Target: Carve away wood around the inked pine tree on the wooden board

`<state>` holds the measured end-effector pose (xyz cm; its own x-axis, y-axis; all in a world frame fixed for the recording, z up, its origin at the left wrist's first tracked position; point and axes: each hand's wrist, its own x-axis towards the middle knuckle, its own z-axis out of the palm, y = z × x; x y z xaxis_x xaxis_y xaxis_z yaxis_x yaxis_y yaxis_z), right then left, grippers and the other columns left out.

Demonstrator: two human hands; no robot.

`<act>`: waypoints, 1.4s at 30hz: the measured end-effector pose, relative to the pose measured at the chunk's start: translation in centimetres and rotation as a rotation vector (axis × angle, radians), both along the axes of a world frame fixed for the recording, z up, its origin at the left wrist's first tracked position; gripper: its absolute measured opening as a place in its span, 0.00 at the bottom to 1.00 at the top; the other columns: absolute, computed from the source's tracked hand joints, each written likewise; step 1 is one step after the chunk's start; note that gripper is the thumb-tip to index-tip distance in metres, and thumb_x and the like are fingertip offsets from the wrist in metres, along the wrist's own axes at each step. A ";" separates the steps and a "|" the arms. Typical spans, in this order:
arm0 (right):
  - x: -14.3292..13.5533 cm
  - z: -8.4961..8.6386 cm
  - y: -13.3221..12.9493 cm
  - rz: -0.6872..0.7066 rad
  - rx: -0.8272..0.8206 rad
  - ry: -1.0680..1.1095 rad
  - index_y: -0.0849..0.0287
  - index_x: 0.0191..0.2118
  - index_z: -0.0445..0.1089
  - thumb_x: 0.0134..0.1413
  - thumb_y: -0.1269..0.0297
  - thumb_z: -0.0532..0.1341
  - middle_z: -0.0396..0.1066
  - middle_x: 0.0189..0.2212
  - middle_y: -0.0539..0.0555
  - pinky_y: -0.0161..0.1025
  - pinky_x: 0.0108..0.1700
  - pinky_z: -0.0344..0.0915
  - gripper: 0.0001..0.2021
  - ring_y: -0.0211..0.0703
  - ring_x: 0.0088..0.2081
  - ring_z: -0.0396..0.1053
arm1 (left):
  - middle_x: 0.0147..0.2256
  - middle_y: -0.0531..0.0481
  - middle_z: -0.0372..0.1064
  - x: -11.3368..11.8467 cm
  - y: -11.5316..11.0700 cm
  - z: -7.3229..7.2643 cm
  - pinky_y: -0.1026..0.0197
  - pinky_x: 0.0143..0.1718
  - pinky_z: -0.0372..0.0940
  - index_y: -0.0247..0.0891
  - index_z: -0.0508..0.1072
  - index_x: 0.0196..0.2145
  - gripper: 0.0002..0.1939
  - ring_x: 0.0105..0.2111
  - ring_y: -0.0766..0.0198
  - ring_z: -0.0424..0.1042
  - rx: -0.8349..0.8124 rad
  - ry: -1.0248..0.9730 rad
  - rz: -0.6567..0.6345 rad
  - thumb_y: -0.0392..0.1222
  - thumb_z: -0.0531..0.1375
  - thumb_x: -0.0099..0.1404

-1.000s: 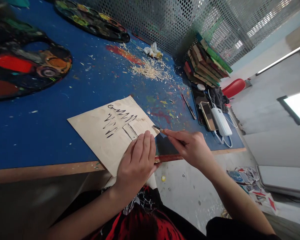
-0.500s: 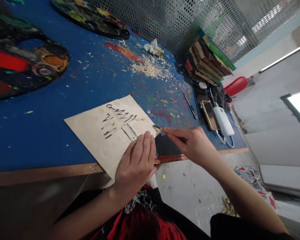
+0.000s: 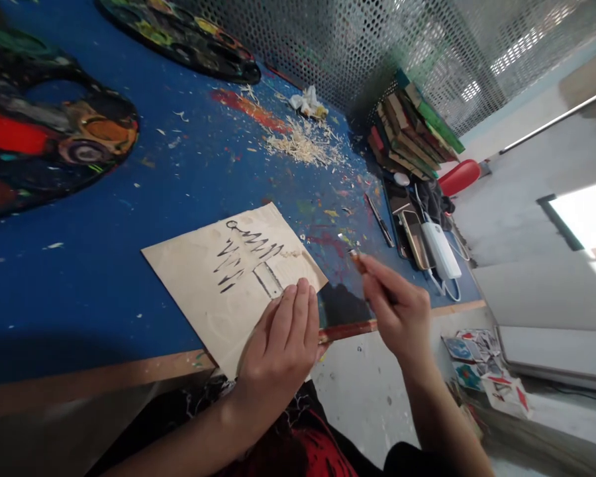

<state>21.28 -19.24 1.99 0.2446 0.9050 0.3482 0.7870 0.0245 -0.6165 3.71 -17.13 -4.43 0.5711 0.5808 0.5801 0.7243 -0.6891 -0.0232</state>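
A pale wooden board (image 3: 203,265) lies at the table's front edge, one corner jutting past it. Black zigzag strokes and a small outlined rectangle are drawn on it, with a shallow cut near its right side. My left hand (image 3: 285,324) presses on the board's near right part, fingers together, its thumb around the edge and mostly hidden. In my right hand (image 3: 400,301) is a slim carving chisel (image 3: 356,258), gripped by its handle with the metal end pointing up and left. The chisel is raised off the board, to its right.
Pale shavings (image 3: 308,142) lie on the blue table (image 3: 179,172) beside a crumpled tissue (image 3: 308,103). Two paint palettes (image 3: 109,132) sit at the left and back. A pen (image 3: 379,220), phone (image 3: 413,235), white power bank (image 3: 441,250) and stacked books (image 3: 412,132) are at the right.
My right hand has moved right and slightly down, lifting the chisel away from the board's right edge. My left hand stays on the board. The whole view has shifted a little.
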 end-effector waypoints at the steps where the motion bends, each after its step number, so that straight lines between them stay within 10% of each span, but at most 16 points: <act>1: 0.3 -0.6 -0.2 -0.078 0.050 0.036 0.48 0.56 0.69 0.60 0.69 0.57 0.76 0.46 0.50 0.37 0.37 0.73 0.19 0.37 0.36 0.76 | 0.58 0.39 0.64 0.0 0.0 0.0 0.56 0.53 0.62 0.23 0.62 0.58 0.30 0.55 0.55 0.65 -0.008 0.002 -0.003 0.53 0.51 0.70; 7: 1.5 -2.9 0.9 -0.166 0.115 0.044 0.49 0.62 0.62 0.61 0.67 0.54 0.74 0.49 0.55 0.39 0.35 0.73 0.23 0.40 0.36 0.75 | 0.59 0.39 0.61 0.2 -0.2 -0.1 0.55 0.55 0.60 0.23 0.60 0.60 0.34 0.57 0.56 0.63 -0.033 0.005 0.010 0.58 0.46 0.71; 20: 1.0 1.0 0.3 0.235 -0.300 -0.173 0.55 0.48 0.75 0.62 0.67 0.57 0.78 0.35 0.50 0.34 0.35 0.71 0.13 0.37 0.32 0.75 | 0.60 0.40 0.61 0.0 0.0 0.3 0.54 0.55 0.59 0.26 0.58 0.62 0.33 0.57 0.55 0.62 -0.072 0.028 -0.011 0.56 0.47 0.71; 42: -3.3 0.5 0.8 0.015 -0.333 -0.250 0.50 0.51 0.74 0.63 0.65 0.54 0.78 0.39 0.53 0.38 0.43 0.72 0.15 0.41 0.39 0.76 | 0.51 0.39 0.71 0.4 0.9 0.5 0.58 0.46 0.67 0.22 0.69 0.53 0.28 0.48 0.57 0.72 0.145 -0.009 -0.023 0.52 0.49 0.71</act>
<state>17.99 -18.45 2.49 0.1755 0.9810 0.0825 0.9147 -0.1315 -0.3822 4.12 -16.27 -3.92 0.5778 0.4771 0.6622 0.7091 -0.6953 -0.1177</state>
